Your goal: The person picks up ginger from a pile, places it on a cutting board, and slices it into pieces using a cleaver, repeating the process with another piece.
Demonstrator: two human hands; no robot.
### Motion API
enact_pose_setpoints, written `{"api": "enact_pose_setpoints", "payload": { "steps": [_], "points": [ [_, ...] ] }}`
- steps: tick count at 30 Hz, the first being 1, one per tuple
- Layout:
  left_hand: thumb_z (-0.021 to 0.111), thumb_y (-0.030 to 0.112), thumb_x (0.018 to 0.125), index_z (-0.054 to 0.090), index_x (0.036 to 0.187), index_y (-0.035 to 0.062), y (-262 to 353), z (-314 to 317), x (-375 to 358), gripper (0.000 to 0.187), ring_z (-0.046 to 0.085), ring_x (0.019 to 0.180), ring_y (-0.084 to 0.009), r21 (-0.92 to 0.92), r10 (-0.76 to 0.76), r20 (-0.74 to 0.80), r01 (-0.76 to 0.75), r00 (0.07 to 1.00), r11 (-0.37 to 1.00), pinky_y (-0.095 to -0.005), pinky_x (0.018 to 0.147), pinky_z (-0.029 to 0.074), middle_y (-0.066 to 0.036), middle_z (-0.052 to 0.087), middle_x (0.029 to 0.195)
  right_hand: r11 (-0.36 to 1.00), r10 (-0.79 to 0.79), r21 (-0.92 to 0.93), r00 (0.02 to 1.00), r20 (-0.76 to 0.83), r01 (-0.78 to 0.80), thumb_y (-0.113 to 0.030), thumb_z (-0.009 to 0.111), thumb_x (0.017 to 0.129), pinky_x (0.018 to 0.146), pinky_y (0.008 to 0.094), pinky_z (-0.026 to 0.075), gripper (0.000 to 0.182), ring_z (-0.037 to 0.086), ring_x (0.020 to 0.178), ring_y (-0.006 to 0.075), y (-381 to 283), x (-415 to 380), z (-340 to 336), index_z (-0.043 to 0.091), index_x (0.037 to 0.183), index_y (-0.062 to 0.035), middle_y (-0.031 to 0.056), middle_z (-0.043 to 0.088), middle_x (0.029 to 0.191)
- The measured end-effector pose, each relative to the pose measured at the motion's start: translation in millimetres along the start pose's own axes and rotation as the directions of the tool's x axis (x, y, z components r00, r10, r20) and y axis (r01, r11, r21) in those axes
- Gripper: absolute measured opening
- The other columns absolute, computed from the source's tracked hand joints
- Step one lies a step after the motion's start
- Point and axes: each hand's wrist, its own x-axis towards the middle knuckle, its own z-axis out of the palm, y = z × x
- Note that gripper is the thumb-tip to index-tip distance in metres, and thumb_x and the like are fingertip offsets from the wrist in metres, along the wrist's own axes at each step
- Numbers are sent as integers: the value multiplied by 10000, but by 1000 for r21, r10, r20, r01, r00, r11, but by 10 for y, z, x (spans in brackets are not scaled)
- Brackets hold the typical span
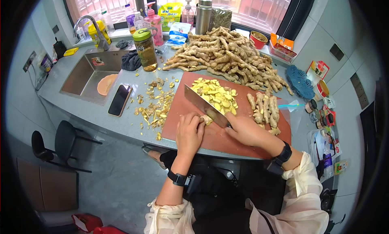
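Note:
On a reddish-brown cutting board (178, 114), my left hand (189, 132) has its fingers bent round a piece of ginger (207, 120). My right hand (244, 129) grips the handle of a wide cleaver (204, 105), whose blade is tilted and lies beside that piece, pointing to the upper left. Behind the blade is a heap of yellow ginger slices (219, 97). Several whole ginger roots (265, 108) lie at the right of the board. Peel scraps (156, 108) are scattered left of the board.
A large ginger pile (231, 55) stands behind the board. To the left are a phone (120, 100), a green-lidded bottle (145, 51) and a sink (77, 86) with an orange bowl (107, 84). A blue basket (300, 82) and jars are at the right.

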Motion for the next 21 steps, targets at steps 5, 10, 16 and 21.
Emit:
{"api": "enact_pose_setpoints", "payload": {
  "steps": [5, 10, 16, 21],
  "points": [
    [767, 110, 867, 680, 940, 67, 3, 2, 4, 122, 620, 1036, -306, -5, 0, 0, 0, 1000, 1000, -436, 873, 493, -51, 685, 1100, 997, 64, -44, 997, 49, -61, -180, 598, 983, 781, 603, 510, 300, 667, 883, 516, 5, -221, -56, 462, 1161, 20, 306, 695, 929],
    [770, 101, 859, 690, 943, 63, 29, -21, 1, 122, 625, 1035, -316, -7, -14, 23, 14, 1000, 1000, -436, 882, 496, -63, 690, 1099, 998, 49, -25, 999, -16, -50, -173, 597, 983, 772, 601, 514, 278, 669, 877, 512, -2, 132, 158, 463, 1138, 15, 299, 690, 906],
    [771, 90, 848, 695, 945, 53, 6, -14, -2, 129, 632, 1023, -329, -4, -20, 17, 20, 1000, 1000, -442, 890, 506, -78, 695, 1089, 1000, -21, 13, 994, -103, 23, -158, 603, 982, 773, 584, 519, 260, 671, 886, 505, -14, 407, 183, 466, 1109, 23, 304, 677, 884],
    [765, 112, 870, 676, 933, 70, -16, 6, -9, 117, 623, 1008, -315, 7, 7, -1, -7, 1000, 1000, -440, 852, 500, -60, 682, 1085, 999, 32, 19, 999, -42, -31, -223, 643, 994, 816, 582, 506, 322, 661, 954, 507, 69, 68, 29, 487, 1156, 8, 311, 678, 958]
  ]
}}
